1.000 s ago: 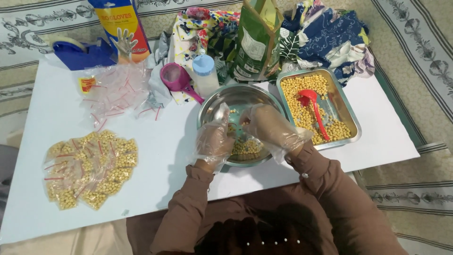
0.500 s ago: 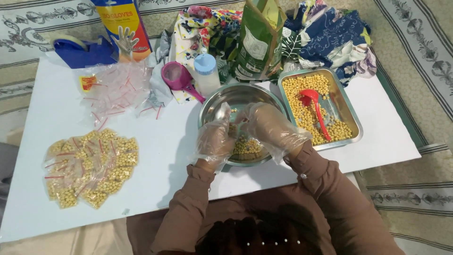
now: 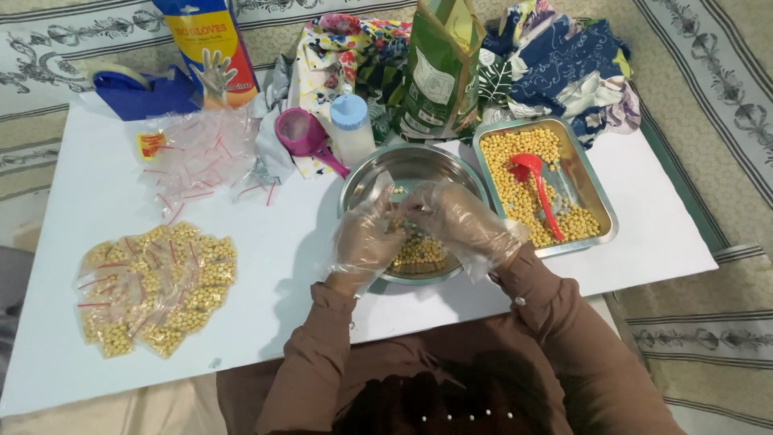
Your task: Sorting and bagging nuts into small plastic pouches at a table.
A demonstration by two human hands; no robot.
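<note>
— Two gloved hands meet over the round steel bowl [image 3: 412, 165] near the desk's front edge: the left hand [image 3: 364, 238] and the right hand [image 3: 463, 221], both in thin clear gloves.

— What's each grip doing?

— Both are pinched narrow on a small clear bag [image 3: 419, 251] of yellow pellets, held low inside the bowl. I'd judge this to be the closing step: the bag looks filled and the fingers work at its mouth, though the seal itself is too small to make out.

— And the next move?

— It seems to call for pressing the strip shut along its whole width while keeping the bag upright, so nothing spills.

— What lies farther out?

— Toward the left front corner, a heap of filled bags [image 3: 149, 282]. Just right of the bowl, a rectangular tray [image 3: 600, 205] of loose pellets with a red scoop [image 3: 538, 185] in it. Behind, empty bags [image 3: 201, 157], a pink funnel [image 3: 302, 133], a small bottle [image 3: 352, 125], and at the far edge a green pouch [image 3: 439, 68], a glove box [image 3: 209, 48] and a blue tape dispenser [image 3: 141, 90].
</note>
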